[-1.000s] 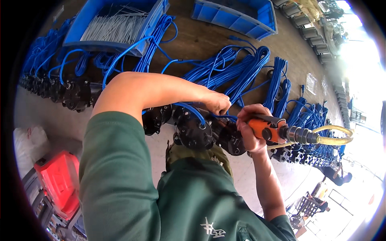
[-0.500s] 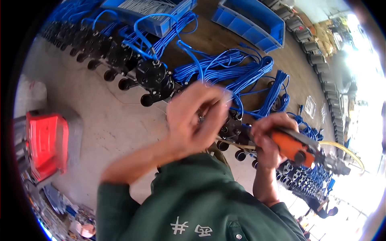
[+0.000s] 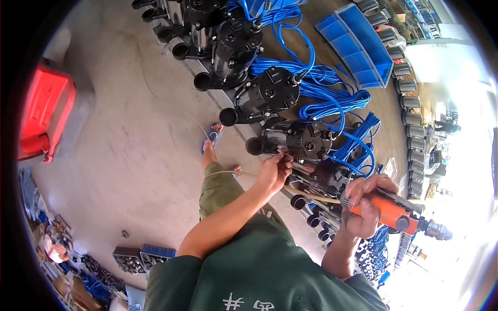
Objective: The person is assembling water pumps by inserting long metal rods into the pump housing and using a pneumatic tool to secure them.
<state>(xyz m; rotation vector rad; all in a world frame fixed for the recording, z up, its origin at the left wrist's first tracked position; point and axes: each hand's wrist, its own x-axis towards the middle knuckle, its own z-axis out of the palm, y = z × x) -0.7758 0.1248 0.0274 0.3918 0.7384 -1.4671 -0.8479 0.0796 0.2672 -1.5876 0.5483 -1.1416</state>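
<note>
A black submersible pump point(image 3: 307, 141) with a round top and a blue cable stands in the row in front of me. My left hand point(image 3: 274, 172) reaches down to its near side, fingertips pinched together against a thin, pale piece too small to make out. In my right hand point(image 3: 366, 205) is an orange power drill point(image 3: 388, 211), held off to the right above the row with its chuck pointing right, away from the pumps. The fingers wrap round the drill body. Beside the left hand's pump stands another like it point(image 3: 270, 93).
Coiled blue cables point(image 3: 334, 103) lie behind the pumps. A blue crate point(image 3: 358, 46) sits farther back, near a line of metal cylinders point(image 3: 413, 118). A yellow hose point(image 3: 316, 197) crosses the row. At the left stands a red plastic container point(image 3: 45, 114); dark trays point(image 3: 129, 259) lie lower left.
My left hand, raised and blurred before, has come down to the pump's side. My right hand still holds the drill, slightly lower in view. The view has shifted along the row.
</note>
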